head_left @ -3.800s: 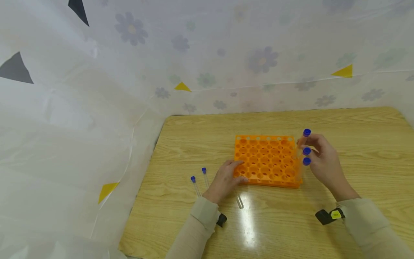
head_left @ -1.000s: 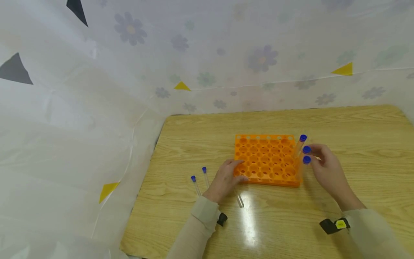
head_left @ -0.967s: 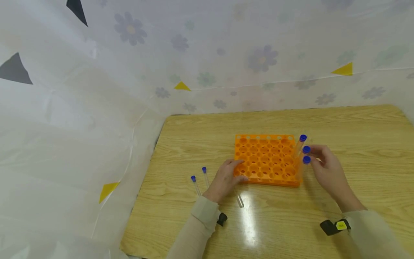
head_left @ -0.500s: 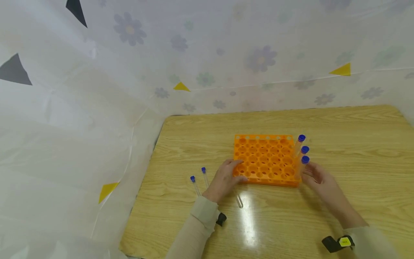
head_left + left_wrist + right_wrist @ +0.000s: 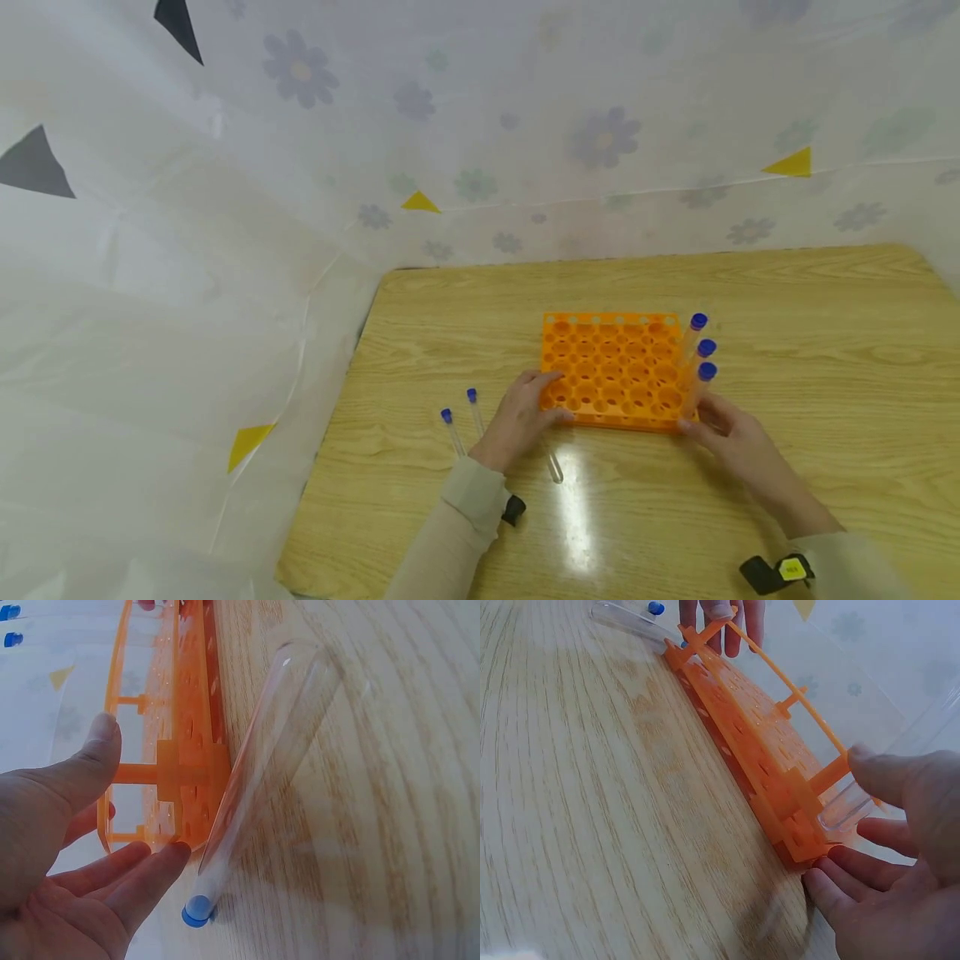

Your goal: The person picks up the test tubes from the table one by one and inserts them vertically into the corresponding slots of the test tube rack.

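Note:
An orange test tube rack [image 5: 609, 417] sits on the wooden table. Three blue-capped test tubes [image 5: 701, 392] stand along its right end, leaning slightly. My left hand [image 5: 516, 423] grips the rack's left end; in the left wrist view the thumb lies on the upper frame and the fingers curl round the end [image 5: 171, 750]. At the front right corner my right hand [image 5: 744, 446] holds the rack, its thumb against the upper frame and its fingers low by the base, as the right wrist view shows. One clear tube's round bottom [image 5: 840, 814] shows between thumb and rack there.
Blue-capped tubes [image 5: 453, 432] lie on the table [image 5: 390, 500] left of my left forearm, partly hidden by it. A round tube end [image 5: 555, 468] pokes out in front of the rack. A pale flowered sheet [image 5: 510, 158] hangs behind and at the left.
My right hand has let go of the last tube caps, slid down toward the front right corner and taken hold of the rack. The rear tube now leans in the rack; my left hand stays put.

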{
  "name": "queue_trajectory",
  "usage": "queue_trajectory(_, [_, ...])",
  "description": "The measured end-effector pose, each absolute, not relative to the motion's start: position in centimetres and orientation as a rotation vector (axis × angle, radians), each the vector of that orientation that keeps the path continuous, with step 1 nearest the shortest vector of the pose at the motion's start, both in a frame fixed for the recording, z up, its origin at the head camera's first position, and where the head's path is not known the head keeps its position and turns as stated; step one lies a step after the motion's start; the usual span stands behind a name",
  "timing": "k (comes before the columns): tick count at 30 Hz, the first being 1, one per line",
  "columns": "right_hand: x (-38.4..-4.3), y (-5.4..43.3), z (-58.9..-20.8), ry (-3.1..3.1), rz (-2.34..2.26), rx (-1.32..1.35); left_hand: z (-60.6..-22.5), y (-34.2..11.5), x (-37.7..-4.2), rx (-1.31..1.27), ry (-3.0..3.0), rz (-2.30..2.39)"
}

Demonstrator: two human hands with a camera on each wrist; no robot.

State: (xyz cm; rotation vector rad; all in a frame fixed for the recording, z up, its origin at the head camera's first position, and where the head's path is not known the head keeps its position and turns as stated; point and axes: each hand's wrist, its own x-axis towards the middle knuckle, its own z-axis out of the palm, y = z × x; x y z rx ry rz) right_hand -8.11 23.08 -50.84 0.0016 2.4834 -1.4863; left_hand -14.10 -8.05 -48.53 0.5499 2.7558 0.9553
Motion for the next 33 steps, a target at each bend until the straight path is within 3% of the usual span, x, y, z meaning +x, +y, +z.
queue_trajectory(20, [-8.2,22.5,-50.4,2.415,-1.521,0.101,-48.4,-8.4,-12.3,0.393,2.689,1.098])
queue_trajectory(33, [-8.1,22.6,-50.5,2.443,-1.496,0.082,-47.8,-8.4,-11.8,0.042,2.797,0.738])
